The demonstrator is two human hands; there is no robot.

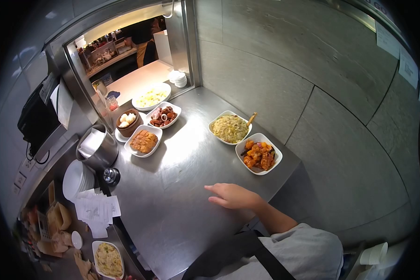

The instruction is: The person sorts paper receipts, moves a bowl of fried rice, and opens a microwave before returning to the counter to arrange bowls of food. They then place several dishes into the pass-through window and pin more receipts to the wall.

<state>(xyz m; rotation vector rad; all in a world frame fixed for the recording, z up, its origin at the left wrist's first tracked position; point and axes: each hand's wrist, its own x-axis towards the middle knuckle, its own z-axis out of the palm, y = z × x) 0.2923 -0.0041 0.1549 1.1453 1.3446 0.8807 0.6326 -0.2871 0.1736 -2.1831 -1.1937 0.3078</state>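
My right hand (pixel 232 195) hovers over the steel counter (pixel 172 214), its fingers stretched to the left with nothing in them. Beyond it stand a white bowl of saucy fried pieces with peppers (pixel 259 155) and a bowl of fried rice (pixel 230 128) with a spoon. At the bottom left, a white bowl of fried rice (pixel 108 259) is tilted slightly. Fingertips of my left hand (pixel 120 277) show at this bowl's near rim, gripping it; the rest of that hand is outside the view.
By the pass window sit a bowl of sliced fried cutlet (pixel 144 141), a bowl of glazed meat (pixel 164 115), a pot of white buns (pixel 128 121) and an oval plate (pixel 151 96). A call bell (pixel 111 176), a steel canister (pixel 98 148), stacked plates (pixel 77 179) and receipts (pixel 97 208) line the left edge.
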